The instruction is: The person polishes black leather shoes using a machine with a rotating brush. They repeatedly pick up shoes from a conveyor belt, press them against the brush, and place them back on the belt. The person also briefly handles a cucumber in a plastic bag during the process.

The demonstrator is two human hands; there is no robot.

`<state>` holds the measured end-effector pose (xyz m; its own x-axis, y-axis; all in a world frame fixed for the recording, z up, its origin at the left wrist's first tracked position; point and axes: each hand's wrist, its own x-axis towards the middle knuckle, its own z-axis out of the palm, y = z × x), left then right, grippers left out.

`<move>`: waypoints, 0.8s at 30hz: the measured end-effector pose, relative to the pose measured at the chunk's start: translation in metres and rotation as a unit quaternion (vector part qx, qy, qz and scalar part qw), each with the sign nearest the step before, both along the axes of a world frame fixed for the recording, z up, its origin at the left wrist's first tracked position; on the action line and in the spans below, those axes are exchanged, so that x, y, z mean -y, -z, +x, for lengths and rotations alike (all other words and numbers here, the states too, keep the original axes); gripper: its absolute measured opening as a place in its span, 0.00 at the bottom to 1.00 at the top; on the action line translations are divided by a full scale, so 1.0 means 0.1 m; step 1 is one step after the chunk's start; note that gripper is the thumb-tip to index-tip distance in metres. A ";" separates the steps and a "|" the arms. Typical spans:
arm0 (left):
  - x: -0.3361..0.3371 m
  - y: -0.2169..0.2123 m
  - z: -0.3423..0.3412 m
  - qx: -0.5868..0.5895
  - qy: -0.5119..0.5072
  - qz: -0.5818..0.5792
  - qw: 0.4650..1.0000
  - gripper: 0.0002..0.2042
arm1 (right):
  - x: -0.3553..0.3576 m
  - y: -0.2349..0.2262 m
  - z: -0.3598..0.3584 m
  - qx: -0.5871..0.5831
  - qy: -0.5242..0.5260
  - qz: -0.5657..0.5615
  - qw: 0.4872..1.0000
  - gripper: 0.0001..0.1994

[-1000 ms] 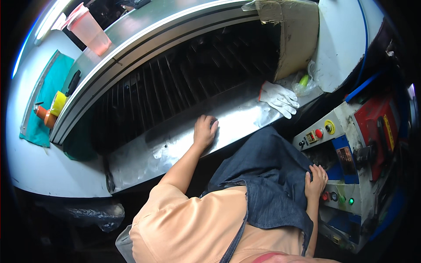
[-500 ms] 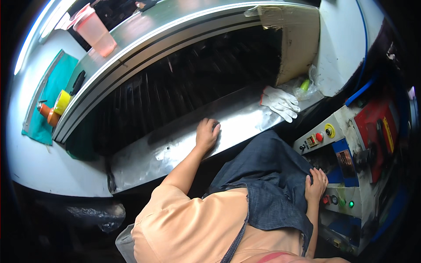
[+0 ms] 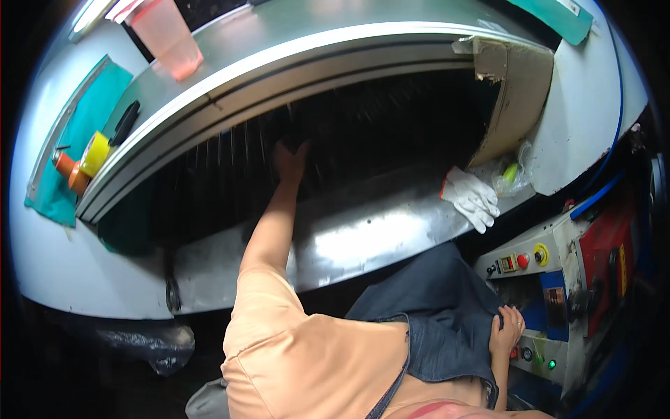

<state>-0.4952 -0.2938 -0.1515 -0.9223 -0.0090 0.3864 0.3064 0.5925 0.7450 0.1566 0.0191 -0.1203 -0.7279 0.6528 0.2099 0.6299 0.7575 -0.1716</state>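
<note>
My left hand (image 3: 289, 160) reaches into the dark opening of the machine, in front of thin hanging strips (image 3: 241, 150). Its thumb side shows faintly, but the other fingers are lost in shadow, so what it holds, if anything, is hidden. Below it runs the shiny metal ledge (image 3: 331, 269). My right hand (image 3: 507, 332) lies with fingers stretched out on the side of the dark denim apron (image 3: 447, 307), beside the control panel, holding nothing I can see. A white knit glove (image 3: 472, 198) with a red cuff rests on the ledge's right part.
Right of the glove is a clear plastic bag (image 3: 518, 174) with something green. Cardboard (image 3: 520, 105) covers the opening's right end. A control panel (image 3: 520, 260) with a red button stands at my right. Yellow tape (image 3: 95, 153) and a pink translucent container (image 3: 167, 40) are at the left.
My left hand has moved off the metal ledge, forward and to the left, into the dark opening. My right hand stays at the apron's side. The view has shifted slightly.
</note>
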 end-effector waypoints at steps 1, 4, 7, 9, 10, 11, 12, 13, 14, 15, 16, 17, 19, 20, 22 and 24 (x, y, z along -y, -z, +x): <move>-0.06 -0.04 -0.18 0.023 -0.019 0.007 1.000 0.41 | -0.01 0.00 -0.02 -0.007 0.000 -0.001 1.000 0.13; -0.10 0.03 -0.76 0.120 -0.098 -0.002 0.988 0.52 | 0.02 -0.06 -0.15 0.001 0.018 -0.019 1.000 0.12; -0.20 0.07 -1.17 0.187 -0.155 -0.037 0.969 0.50 | 0.02 -0.07 -0.22 0.002 0.027 -0.018 0.999 0.12; -0.21 0.13 -1.27 0.202 -0.171 -0.046 0.963 0.49 | 0.02 -0.07 -0.24 0.007 0.033 -0.018 0.999 0.12; -0.26 0.11 -1.31 0.201 -0.169 -0.048 0.964 0.48 | 0.06 -0.10 -0.25 0.008 0.041 -0.021 0.999 0.12; -0.32 0.10 -1.34 0.201 -0.165 -0.048 0.965 0.48 | 0.09 -0.13 -0.26 0.009 0.048 -0.023 0.999 0.12; -0.27 0.09 -1.36 0.197 -0.168 -0.044 0.965 0.47 | 0.08 -0.13 -0.27 0.007 0.048 -0.026 0.999 0.12; -0.22 0.09 -1.35 0.194 -0.166 -0.036 0.966 0.47 | 0.07 -0.14 -0.28 0.005 0.047 -0.028 0.998 0.12; -0.14 0.08 -1.35 0.190 -0.162 -0.025 0.968 0.46 | 0.06 -0.13 -0.29 0.001 0.044 -0.031 0.999 0.12; -0.05 0.06 -1.33 0.186 -0.145 0.003 0.972 0.45 | 0.04 -0.15 -0.28 0.002 0.041 -0.035 0.999 0.13; 0.06 0.03 -1.31 0.180 -0.129 0.038 0.975 0.45 | 0.03 -0.17 -0.28 -0.007 0.034 -0.047 0.998 0.14; 0.19 0.02 -1.26 0.175 -0.107 0.078 0.976 0.44 | 0.02 -0.21 -0.28 -0.016 0.026 -0.058 0.998 0.14; 0.31 0.02 -1.02 0.183 -0.041 0.171 0.967 0.43 | 0.04 -0.25 -0.27 -0.055 0.022 -0.083 0.995 0.16; 0.38 -0.01 -0.84 0.191 -0.003 0.222 0.956 0.42 | 0.04 -0.27 -0.26 -0.086 0.019 -0.098 0.991 0.16; 0.39 -0.05 -0.31 0.226 0.074 0.314 0.919 0.41 | 0.04 -0.36 -0.28 -0.135 0.007 -0.130 0.982 0.16; 0.19 -0.35 0.42 0.266 0.139 0.356 0.885 0.37 | 0.07 -0.45 -0.44 -0.180 -0.010 -0.174 0.968 0.16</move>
<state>-0.4531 -0.3125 -0.1167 -0.9769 0.1796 -0.1155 -0.1396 -0.1273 0.9820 0.1125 0.0122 -0.0757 -0.6617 0.7162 0.2221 0.4683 0.6260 -0.6236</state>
